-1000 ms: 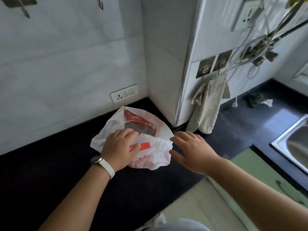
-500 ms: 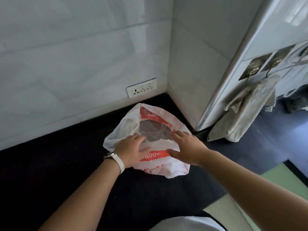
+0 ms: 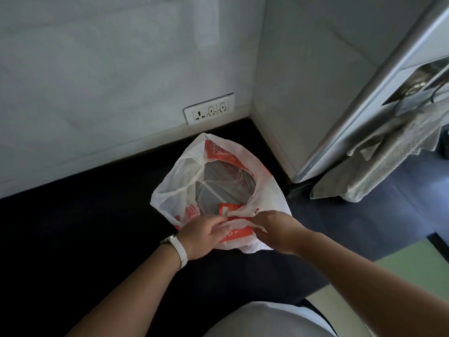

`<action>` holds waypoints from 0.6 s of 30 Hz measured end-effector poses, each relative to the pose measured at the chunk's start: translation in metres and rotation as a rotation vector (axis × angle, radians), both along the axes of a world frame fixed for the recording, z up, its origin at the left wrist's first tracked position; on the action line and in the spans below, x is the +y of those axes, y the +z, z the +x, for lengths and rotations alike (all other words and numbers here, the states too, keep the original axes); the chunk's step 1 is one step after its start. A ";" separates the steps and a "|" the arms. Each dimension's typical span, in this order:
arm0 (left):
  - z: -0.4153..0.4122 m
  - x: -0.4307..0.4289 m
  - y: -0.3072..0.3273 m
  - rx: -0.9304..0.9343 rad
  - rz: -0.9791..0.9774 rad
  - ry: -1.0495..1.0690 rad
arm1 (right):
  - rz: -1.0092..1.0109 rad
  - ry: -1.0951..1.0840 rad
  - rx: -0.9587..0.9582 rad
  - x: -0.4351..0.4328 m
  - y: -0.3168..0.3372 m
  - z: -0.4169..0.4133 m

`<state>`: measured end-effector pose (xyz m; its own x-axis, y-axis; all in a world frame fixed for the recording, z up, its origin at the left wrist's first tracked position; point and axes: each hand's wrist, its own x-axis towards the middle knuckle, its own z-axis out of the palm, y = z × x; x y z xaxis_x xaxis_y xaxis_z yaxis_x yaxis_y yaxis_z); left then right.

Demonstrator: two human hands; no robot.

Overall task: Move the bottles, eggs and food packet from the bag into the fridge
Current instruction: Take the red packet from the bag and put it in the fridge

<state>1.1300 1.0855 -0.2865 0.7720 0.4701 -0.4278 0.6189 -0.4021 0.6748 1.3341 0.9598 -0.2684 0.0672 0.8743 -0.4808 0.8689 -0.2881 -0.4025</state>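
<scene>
One bag (image 3: 179, 183), white plastic w/ red print, sits on the dark counter (image 3: 85, 227) in the corner where two walls meet. Mouth is open, facing up. Inside: a dark item (image 3: 226, 181) under clear film, lying approx. flat; can't tell what it is. Rest of contents hidden by the bag's folds.

L hand (image 3: 204, 235): at the bag's near rim, fingers curled, tips pinching a bit of the plastic edge. White watch (image 3: 178, 249) on that wrist.

R hand (image 3: 277, 231): just right of L hand, not touching it. Fingers curled, pinching a twisted strip of the same near rim. A band of plastic runs taut between the two grips.

Both forearms come in from the bottom edge, above the counter.

Behind the bag: white socket (image 3: 209, 111) low on the rear wall. To the right, past the wall's corner post: a grey towel (image 3: 388, 166) hangs from a hook, lower end resting on the counter, well apart from the bag.
</scene>
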 end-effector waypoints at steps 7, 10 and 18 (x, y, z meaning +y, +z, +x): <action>0.019 0.007 -0.018 0.055 0.040 0.197 | -0.072 -0.043 0.014 -0.011 -0.011 0.001; 0.030 0.008 -0.024 0.099 0.059 0.240 | -0.068 -0.075 0.016 -0.012 -0.017 0.001; 0.050 0.007 -0.035 0.113 -0.007 0.384 | 0.040 -0.175 0.061 -0.018 -0.038 0.000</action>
